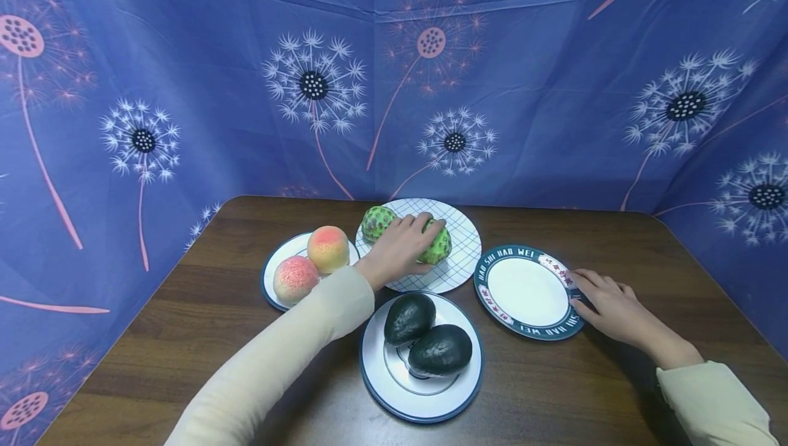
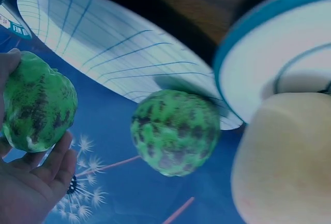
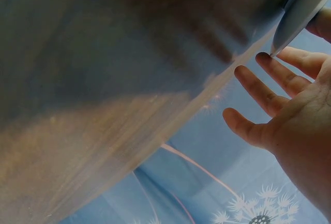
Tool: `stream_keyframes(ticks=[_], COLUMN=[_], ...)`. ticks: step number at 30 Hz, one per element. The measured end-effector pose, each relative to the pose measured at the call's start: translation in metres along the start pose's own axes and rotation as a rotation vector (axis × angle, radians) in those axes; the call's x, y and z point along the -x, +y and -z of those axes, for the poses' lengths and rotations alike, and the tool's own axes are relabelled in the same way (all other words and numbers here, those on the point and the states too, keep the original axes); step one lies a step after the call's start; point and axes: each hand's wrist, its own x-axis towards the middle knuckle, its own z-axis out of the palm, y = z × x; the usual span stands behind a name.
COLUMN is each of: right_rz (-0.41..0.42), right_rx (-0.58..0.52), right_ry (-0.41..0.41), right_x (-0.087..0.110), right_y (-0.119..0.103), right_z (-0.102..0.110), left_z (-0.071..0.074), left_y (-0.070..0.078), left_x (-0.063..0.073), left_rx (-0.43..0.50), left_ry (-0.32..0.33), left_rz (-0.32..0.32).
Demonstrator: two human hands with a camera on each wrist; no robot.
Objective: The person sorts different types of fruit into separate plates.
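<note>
My left hand (image 1: 397, 247) grips a green, dark-speckled custard apple (image 1: 437, 242) over the white plate with blue grid lines (image 1: 462, 261). Its fingers and thumb curl round the fruit (image 2: 39, 102) in the left wrist view. A second custard apple (image 1: 377, 223) sits on the same plate, left of the hand. Over at the right, my right hand (image 1: 615, 309) touches the rim of a white plate with a dark green lettered border (image 1: 529, 289). Its fingers are spread and mostly straight in the right wrist view, with fingertips by the plate's edge (image 3: 300, 14).
Two peaches, one yellow-orange (image 1: 328, 249) and one pink (image 1: 295, 280), lie on a blue-rimmed plate (image 1: 269, 275) at left. Two dark green avocados (image 1: 440, 350) lie on another blue-rimmed plate (image 1: 425, 408) in front. A blue dandelion-print cloth (image 1: 523, 90) hangs behind the wooden table (image 1: 185, 336).
</note>
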Motion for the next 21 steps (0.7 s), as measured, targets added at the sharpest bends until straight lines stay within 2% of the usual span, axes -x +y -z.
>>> stream_keyframes(ticks=[13,21], right_rz=[0.003,-0.005], right_rx=[0.006,0.004], right_ry=[0.007,0.000], right_x=[0.000,0.000], right_y=[0.000,0.000], right_z=[0.000,0.000], left_z=[0.004,0.008], left_y=[0.026,0.041], left_x=[-0.025,-0.041], left_rx=[-0.079,-0.089], left_ry=[0.021,-0.033], left_rz=[-0.059,-0.044])
